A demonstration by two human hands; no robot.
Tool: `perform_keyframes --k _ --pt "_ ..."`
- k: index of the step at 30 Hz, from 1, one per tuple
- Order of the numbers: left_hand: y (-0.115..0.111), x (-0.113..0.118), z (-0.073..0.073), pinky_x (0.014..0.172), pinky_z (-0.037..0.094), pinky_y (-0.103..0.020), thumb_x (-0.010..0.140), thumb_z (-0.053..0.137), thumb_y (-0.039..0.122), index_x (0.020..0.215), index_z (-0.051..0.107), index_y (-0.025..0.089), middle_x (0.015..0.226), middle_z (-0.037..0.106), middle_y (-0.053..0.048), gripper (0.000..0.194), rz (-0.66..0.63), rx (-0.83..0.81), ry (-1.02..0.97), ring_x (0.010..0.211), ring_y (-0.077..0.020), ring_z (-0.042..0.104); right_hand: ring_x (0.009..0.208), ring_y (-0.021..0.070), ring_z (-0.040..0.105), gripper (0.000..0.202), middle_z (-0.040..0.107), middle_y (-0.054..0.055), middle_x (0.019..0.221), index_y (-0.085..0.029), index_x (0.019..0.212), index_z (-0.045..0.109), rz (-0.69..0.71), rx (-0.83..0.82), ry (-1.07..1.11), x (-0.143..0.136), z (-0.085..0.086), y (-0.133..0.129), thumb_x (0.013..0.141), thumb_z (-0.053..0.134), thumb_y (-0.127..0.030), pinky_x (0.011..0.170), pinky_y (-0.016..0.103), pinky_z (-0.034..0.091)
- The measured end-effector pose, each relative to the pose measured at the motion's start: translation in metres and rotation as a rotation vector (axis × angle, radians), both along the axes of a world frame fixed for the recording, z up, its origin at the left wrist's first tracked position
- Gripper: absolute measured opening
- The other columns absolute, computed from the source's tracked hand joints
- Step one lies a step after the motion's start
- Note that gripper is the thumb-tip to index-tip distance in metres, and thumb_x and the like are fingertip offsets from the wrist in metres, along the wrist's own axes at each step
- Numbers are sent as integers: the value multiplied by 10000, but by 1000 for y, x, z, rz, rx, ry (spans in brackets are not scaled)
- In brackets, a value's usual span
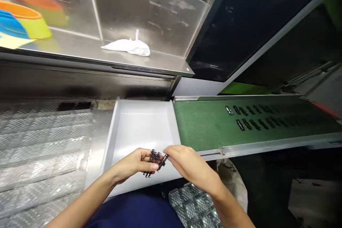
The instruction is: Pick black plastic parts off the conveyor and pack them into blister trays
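My left hand (141, 162) is closed around a cluster of small black parts (155, 155), several of which stick out above and below its fingers. Beside it, my right hand (187, 165) pinches one end of a black part (162, 162) tilted between the two hands. Both hands are over the front of a white tray (144, 128). To the right, a green conveyor belt (203, 124) carries two rows of small dark parts (240, 125).
Clear plastic blister trays (42, 156) cover the left side, and another (191, 206) lies near my lap. A metal shelf (80, 51) holds a white cloth (130, 47) and colourful bins (39, 25). A pale bag (235, 181) sits below the belt.
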State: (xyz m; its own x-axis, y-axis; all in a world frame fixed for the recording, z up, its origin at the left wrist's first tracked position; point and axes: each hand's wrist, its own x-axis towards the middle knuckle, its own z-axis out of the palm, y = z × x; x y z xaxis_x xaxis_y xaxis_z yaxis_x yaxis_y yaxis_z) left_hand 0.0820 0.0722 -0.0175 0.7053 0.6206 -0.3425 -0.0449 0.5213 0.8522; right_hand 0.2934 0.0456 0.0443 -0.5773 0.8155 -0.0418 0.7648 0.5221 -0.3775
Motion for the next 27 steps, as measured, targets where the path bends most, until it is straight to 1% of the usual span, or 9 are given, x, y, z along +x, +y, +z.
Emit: perform_keyframes --k 2,5,8,11,15,18,20,23,27 --pt "-10 -11 1 619 407 -267 739 747 282 915 771 203 824 739 -68 195 31 -42 -13 710 -207 607 862 211 690 275 725 53 960 -231 1091 643 -49 -2 79 -20 -8 0 933 455 -107 774 344 575" --pt "-25 -24 -1 635 414 -264 719 783 277 865 765 188 782 725 -71 172 169 -158 -92 704 -202 612 1046 213 668 304 705 56 1141 -240 1194 627 -82 -72 371 -39 -19 2 921 524 -152 940 374 547" --pt "-37 -33 -7 700 455 -271 642 858 333 860 750 196 835 717 -45 279 362 -269 -199 736 -183 617 1216 206 588 388 637 60 1294 -230 1298 588 -64 -235 617 -53 -29 1 911 584 -225 1071 387 468" --pt "-42 -41 -13 768 485 -289 602 887 377 893 749 207 923 727 -38 364 447 -350 -242 805 -183 642 1337 230 475 562 528 62 1422 -255 1375 524 -17 -335 727 -64 -39 -2 849 694 -357 1134 412 395" --pt "-42 -50 -15 781 496 -273 639 880 338 899 760 183 924 749 -50 326 464 -397 -282 850 -183 671 1349 255 456 705 538 62 1413 -283 1394 489 -40 -183 699 -71 -47 -5 768 757 -463 1154 454 357" --pt "-39 -54 -14 800 497 -264 678 861 323 911 760 182 924 760 -52 291 464 -387 -290 889 -179 674 1328 262 478 813 556 83 1389 -280 1470 357 19 -19 585 -70 -47 -5 781 746 -468 1195 501 254" --pt "-37 -54 -12 823 499 -281 675 864 323 935 757 178 934 766 -68 317 438 -386 -283 927 -198 673 1298 256 508 887 550 93 1391 -278 1510 251 74 52 520 -68 -45 -6 793 738 -464 1202 508 228" --pt "-34 -49 -8 812 503 -291 659 873 326 948 755 170 951 768 -89 349 399 -392 -287 921 -209 675 1298 247 508 945 527 95 1414 -278 1533 146 99 96 471 -64 -44 -5 807 723 -465 1204 497 226" --pt "-28 -40 -6 793 504 -287 680 860 321 964 752 167 939 764 -86 341 348 -396 -315 851 -191 680 1311 251 497 965 529 96 1414 -277 1534 136 69 101 474 -55 -44 -5 797 724 -483 1207 485 225"
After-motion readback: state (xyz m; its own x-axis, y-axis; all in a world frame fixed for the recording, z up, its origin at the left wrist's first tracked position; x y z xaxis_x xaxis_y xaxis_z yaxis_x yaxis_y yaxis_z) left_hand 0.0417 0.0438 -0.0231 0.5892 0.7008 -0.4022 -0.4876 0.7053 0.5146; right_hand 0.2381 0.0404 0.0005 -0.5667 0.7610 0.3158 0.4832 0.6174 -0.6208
